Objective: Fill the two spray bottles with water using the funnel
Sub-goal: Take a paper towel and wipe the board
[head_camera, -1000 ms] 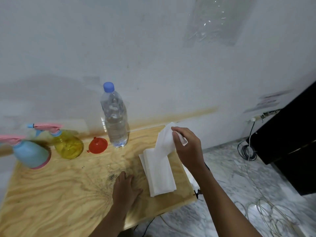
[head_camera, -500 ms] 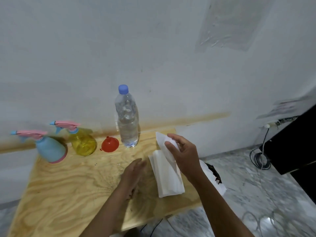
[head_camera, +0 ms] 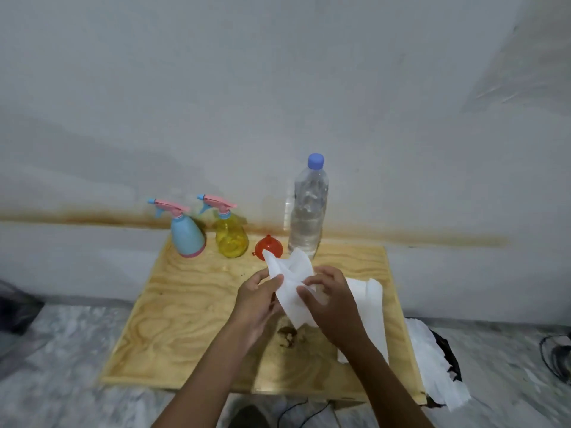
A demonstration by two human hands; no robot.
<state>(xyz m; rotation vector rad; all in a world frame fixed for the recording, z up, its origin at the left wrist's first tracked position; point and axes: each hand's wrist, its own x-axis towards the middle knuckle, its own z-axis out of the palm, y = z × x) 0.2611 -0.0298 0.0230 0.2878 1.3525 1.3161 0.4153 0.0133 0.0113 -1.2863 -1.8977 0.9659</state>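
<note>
**Spray bottles stand capped at the back of the board while both hands hold a tissue**

The pale blue plastic spray bottle [head_camera: 187, 236] with a pink trigger head stands at the back left of the light plywood tabletop [head_camera: 185, 307], hard by the wall. Just to its right stands the clear yellow plastic spray bottle [head_camera: 231, 237], also pink-topped; the two are close but apart. Next comes the small red plastic funnel [head_camera: 269, 247], lying mouth down on the wood, and then the tall clear water bottle with a blue cap [head_camera: 307, 211], upright and closed.

In front of these, above the middle of the board, the left hand [head_camera: 258, 299] pinches one edge of a crumpled white tissue [head_camera: 289, 279] between thumb and fingers, and the right hand [head_camera: 332, 301] grips the other side, fingers curled onto it. Further right a stack of white tissues [head_camera: 372, 307] lies on the wood. A dark stain [head_camera: 287, 335] marks the grain under the hands.

The whitish wall [head_camera: 278, 88] carries a rusty horizontal streak. The floor [head_camera: 61, 350] is grey marble, with white plastic [head_camera: 432, 366] at the table's right edge.
</note>
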